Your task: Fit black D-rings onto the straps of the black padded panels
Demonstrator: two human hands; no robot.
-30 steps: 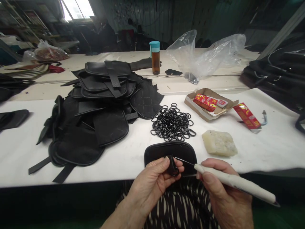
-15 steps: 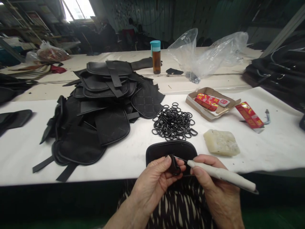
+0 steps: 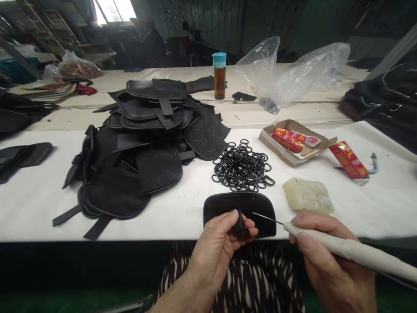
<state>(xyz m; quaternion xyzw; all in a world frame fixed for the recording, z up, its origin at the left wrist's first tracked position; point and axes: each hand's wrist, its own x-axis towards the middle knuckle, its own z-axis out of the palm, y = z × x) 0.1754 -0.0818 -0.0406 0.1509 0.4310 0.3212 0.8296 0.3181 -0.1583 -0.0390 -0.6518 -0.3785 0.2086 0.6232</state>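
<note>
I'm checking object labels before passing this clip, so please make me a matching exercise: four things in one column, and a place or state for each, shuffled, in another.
Things
1. white-handled awl
2. black D-rings
3. drinking bottle
4. folded black strip

Places or states
A. standing upright, with a blue lid
B. held in the left hand
C. heaped on the white work surface
D. held in the right hand

Pairs: 1-D, 2-C, 3-A, 4-B

On the table (image 3: 182,224), a heap of D-rings (image 3: 241,168) lies between a panel pile (image 3: 159,167) at left and a carton (image 3: 276,150) at right. A single panel (image 3: 217,209) lies nearer, left of a wax block (image 3: 308,195); a bottle (image 3: 220,80) stands far, left of a plastic bag (image 3: 293,84).
</note>
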